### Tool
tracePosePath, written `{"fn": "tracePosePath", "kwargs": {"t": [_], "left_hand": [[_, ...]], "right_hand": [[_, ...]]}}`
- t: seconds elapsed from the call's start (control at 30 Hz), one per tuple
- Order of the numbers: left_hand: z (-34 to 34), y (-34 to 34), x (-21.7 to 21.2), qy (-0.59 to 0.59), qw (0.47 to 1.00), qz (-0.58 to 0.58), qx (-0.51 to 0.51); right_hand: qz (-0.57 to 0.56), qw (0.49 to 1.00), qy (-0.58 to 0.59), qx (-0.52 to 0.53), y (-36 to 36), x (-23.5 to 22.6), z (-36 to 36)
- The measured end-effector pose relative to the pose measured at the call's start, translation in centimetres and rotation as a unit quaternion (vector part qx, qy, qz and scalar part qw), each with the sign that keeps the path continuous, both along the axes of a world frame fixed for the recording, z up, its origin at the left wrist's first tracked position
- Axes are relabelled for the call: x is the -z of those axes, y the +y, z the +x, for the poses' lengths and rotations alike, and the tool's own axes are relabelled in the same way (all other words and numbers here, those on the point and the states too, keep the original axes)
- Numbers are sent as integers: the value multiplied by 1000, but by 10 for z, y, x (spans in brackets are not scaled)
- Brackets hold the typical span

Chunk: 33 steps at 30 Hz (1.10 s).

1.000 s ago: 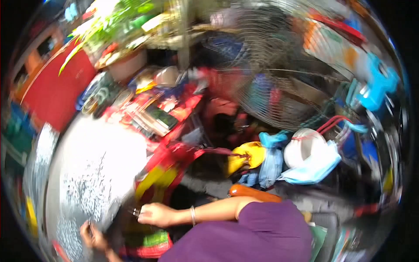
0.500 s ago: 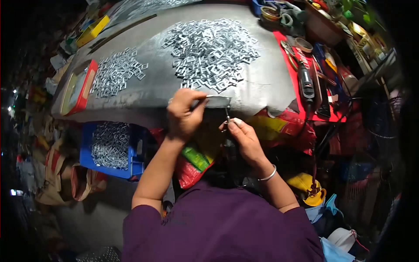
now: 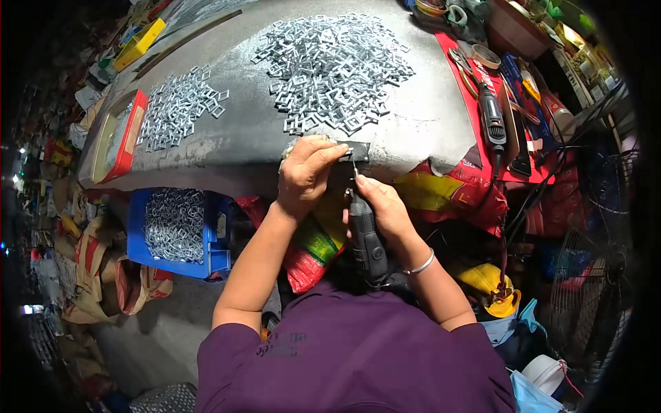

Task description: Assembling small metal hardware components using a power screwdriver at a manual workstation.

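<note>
At the table's near edge, my left hand (image 3: pixel 306 173) is closed, thumb and fingers pinching a small metal frame (image 3: pixel 346 153) that is mostly covered by the fingertips. It rests by a dark pad (image 3: pixel 360 151) on the edge. My right hand (image 3: pixel 385 208) is wrapped round a black rotary tool (image 3: pixel 367 242), held upright in the picture with its thin bit pointing at the metal frame. Whether the bit touches the frame I cannot tell. Just beyond my hands lies a large heap of silver rectangular metal frames (image 3: pixel 334 72).
A smaller pile of frames (image 3: pixel 180 103) lies left, beside a red-edged tray (image 3: pixel 129 141). A blue bin (image 3: pixel 141 230) full of frames sits below the table. On the right, a second rotary tool (image 3: pixel 491 117) and pliers (image 3: pixel 463 69) lie on red cloth. A fan (image 3: pixel 585 289) stands lower right.
My left hand has moved slightly right, bringing its fingertips close to the tool's bit. The rotary tool's body shows more plainly now. The whole view has shifted a little.
</note>
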<state>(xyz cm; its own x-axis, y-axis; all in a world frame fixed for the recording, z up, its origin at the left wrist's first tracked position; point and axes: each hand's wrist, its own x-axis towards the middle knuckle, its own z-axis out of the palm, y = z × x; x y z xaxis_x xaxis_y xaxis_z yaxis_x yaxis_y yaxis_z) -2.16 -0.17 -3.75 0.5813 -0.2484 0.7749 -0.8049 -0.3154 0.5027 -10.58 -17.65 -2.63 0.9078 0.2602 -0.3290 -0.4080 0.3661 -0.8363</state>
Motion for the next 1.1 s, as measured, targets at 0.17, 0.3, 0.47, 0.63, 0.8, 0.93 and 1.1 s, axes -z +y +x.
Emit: {"fn": "tracePosePath", "kwargs": {"t": [0.17, 0.3, 0.47, 0.63, 0.8, 0.93, 1.1], "left_hand": [[0, 1, 0, -12, 1000, 8, -3], [-1, -1, 2, -22, 1000, 7, -9], [-3, -2, 5, -30, 999, 12, -19], [-2, -2, 5, -27, 999, 19, -17], [-2, -2, 5, -22, 1000, 8, -18], [-3, -1, 1, -21, 999, 16, -33], [21, 50, -31, -76, 969, 9, -235]], "right_hand": [[22, 999, 29, 9, 7, -7, 10], [28, 999, 32, 9, 5, -11, 12], [18, 1000, 5, -13, 1, -19, 10], [2, 1000, -11, 1, 10, -18, 11], [-8, 1000, 0, -3, 15, -15, 12], [-9, 1000, 28, 8, 12, -16, 9], [-106, 989, -96, -24, 3, -1, -10]]}}
